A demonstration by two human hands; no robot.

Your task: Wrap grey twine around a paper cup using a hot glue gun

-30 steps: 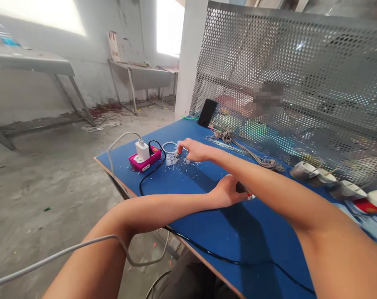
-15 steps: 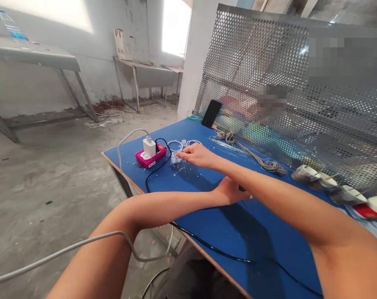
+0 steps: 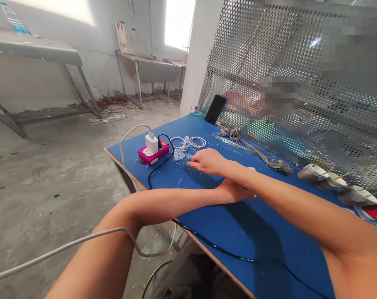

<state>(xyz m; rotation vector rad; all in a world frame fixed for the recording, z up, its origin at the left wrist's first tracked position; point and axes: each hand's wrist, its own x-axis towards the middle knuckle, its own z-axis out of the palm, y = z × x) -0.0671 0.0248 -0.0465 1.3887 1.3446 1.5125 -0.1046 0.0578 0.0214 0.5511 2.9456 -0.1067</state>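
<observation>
My right hand point(image 3: 208, 161) is over the blue table, just right of a heap of small white scraps point(image 3: 179, 155). Its fingers are curled with thumb and forefinger together; whatever lies between them, if anything, is too small to make out. My right forearm crosses over my left hand point(image 3: 233, 192), which rests low near the tabletop. The left fingers are closed round something mostly hidden by the right arm. Two white cable rings point(image 3: 197, 142) lie beyond the right hand. Left of the scraps is a magenta power strip point(image 3: 151, 157) with a white charger point(image 3: 151, 143) plugged in.
A black phone point(image 3: 215, 109) leans against the perforated metal screen point(image 3: 238, 54). Grey cable bundles point(image 3: 277, 163) and several paper cups point(image 3: 313, 172) line the screen's foot. A black cord point(image 3: 213, 245) runs along the blue table's point(image 3: 207, 226) front edge; a white cable point(image 3: 66, 245) passes over my left arm.
My right hand has drawn back to the right, away from the white scraps and closer to my left hand. The left hand keeps its place on the table. The view has shifted slightly.
</observation>
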